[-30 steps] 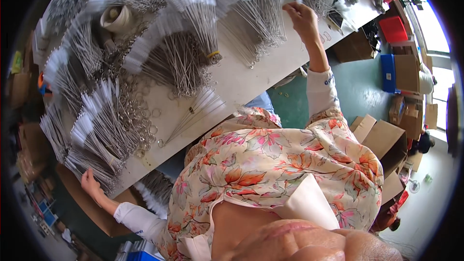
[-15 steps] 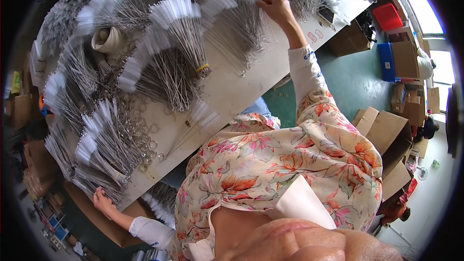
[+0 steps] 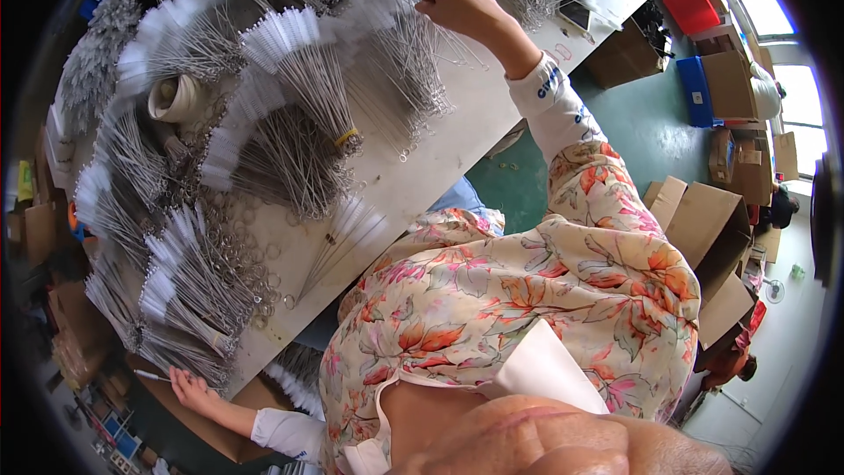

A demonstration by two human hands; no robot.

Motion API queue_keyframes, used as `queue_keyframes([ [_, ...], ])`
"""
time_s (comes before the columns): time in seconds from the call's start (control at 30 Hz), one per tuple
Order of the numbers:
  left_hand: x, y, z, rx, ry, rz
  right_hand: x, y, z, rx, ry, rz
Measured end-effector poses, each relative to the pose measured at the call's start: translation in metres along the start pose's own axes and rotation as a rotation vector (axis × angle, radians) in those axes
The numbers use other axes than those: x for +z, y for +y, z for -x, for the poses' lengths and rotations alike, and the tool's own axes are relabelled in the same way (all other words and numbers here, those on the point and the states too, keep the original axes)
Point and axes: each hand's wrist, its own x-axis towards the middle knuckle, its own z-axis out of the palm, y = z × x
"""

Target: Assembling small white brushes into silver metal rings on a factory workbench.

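Note:
Wire-handled tube brushes with white bristles lie in fanned bundles on the table. My right hand [image 3: 463,4] is closed at the far side, its fingertips pinched together beside the white heads of a brush bundle [image 3: 409,62]. Thin wires show around that hand, but what the pinch holds is hidden. My left hand [image 3: 195,390] is at the table's near left corner, fingers closed on a thin tube brush [image 3: 151,376] whose white end sticks out to the left. Just above it lies a bundle of brushes [image 3: 189,290]. A yellow band ties another bundle [image 3: 303,79] mid-table.
A pale table [image 3: 387,185] carries the bundles, a roll of cream tape [image 3: 172,98] and a few loose brushes [image 3: 338,242]. Open cardboard boxes [image 3: 703,220] stand at the right, and a carton [image 3: 246,400] sits under the near left edge. Other people are in the background.
My right hand has moved left and slightly up along the brush heads. My left hand has dropped a little, and a white brush end now shows beside its fingers.

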Motion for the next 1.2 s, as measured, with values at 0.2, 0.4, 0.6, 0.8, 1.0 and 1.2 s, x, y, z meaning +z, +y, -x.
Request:
queue_keyframes([
  [0.2, 0.020, 0.039, 0.028, 0.086, 0.021, 0.124, -0.019, 0.013, -0.010, -0.026, -0.020, -0.339],
  [0.4, 0.010, 0.042, 0.023, 0.196, -0.008, 0.200, -0.017, 0.119, -0.006, 0.224, 0.444, -0.782],
  [0.6, 0.024, 0.051, 0.048, 0.212, 0.089, 0.155, -0.033, 0.226, 0.065, 0.768, 0.713, -0.778],
  [0.8, 0.043, 0.037, 0.039, 0.123, -0.053, 0.249, -0.015, 0.248, 0.063, 1.044, 0.176, -0.274],
  [1.0, 0.044, 0.043, 0.046, 0.151, -0.119, 0.240, 0.018, 0.291, 0.027, 1.073, 0.059, -0.401],
  [1.2, 0.040, 0.037, 0.048, 0.121, -0.164, 0.281, 0.068, 0.337, 0.018, 0.908, 0.332, -0.210],
])
